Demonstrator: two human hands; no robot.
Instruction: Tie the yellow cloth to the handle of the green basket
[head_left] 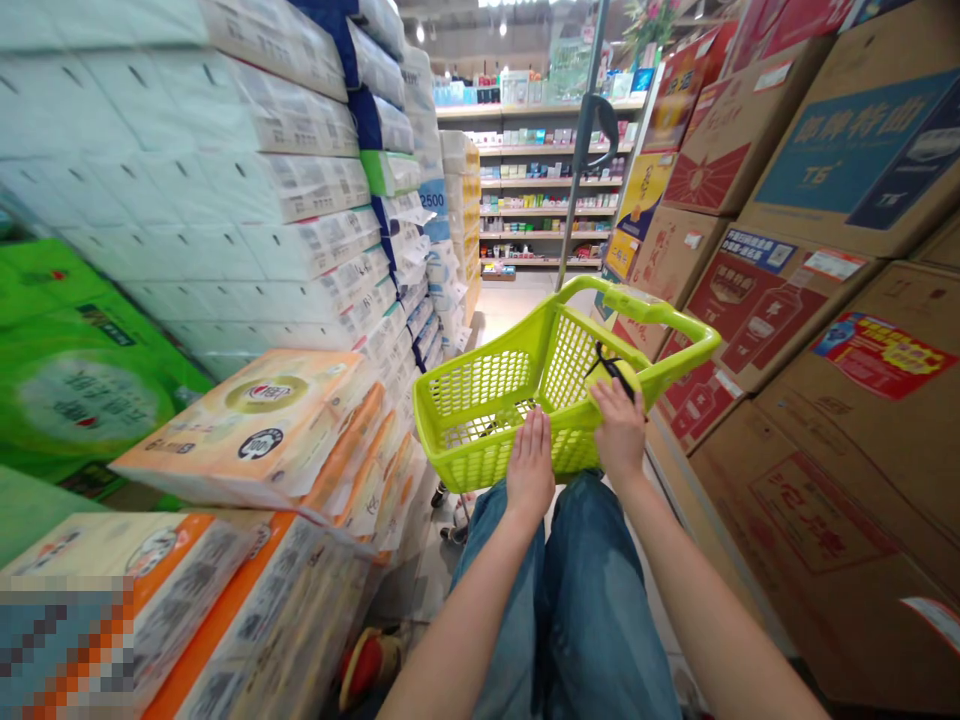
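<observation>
A lime-green plastic shopping basket (487,375) with lattice sides and a raised pull handle (679,325) stands tilted just past my knees. My left hand (530,465) lies against its near rim, fingers straight and together, holding nothing. At the right end of the basket, my right hand (619,430) has its fingers closed on a small yellow-green thing with a black strap (613,372); its kind is unclear. The basket's floor shows through its lattice, with a few small dark marks that I cannot make out.
Stacked white tissue packs (300,180) rise on the left, with orange-and-white packs (255,410) lower down. Cardboard cartons (817,400) line the right. A grey pole (577,190) stands ahead, before shelves (547,180) of small goods. A red-and-tan shoe (367,665) shows at lower left.
</observation>
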